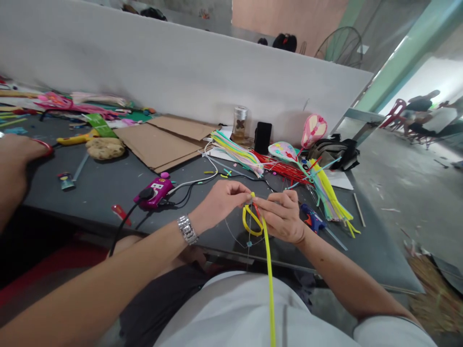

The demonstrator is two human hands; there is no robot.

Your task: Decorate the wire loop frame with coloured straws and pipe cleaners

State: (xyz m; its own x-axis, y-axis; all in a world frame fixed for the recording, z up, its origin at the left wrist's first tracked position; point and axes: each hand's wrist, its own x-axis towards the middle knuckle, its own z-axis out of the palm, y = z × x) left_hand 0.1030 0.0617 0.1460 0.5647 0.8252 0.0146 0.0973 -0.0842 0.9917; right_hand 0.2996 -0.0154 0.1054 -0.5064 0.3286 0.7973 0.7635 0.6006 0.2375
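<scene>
My left hand (223, 200) and my right hand (282, 215) meet over the near edge of the dark table (108, 188). Both pinch a yellow strip (268, 270) bent into a loop at the top, with a small red piece between the fingers. The strip's long tail hangs down toward my lap. A thin thread hangs below the loop. A silver watch (187, 229) sits on my left wrist.
A blue glue gun (311, 219) lies just right of my right hand. Bundles of coloured strips (327, 193), a purple power strip (156, 190), cardboard sheets (162, 140), a glass jar (239, 123) and a black phone (262, 137) lie behind. Another person's arm (14, 166) rests at the left. A white partition backs the table.
</scene>
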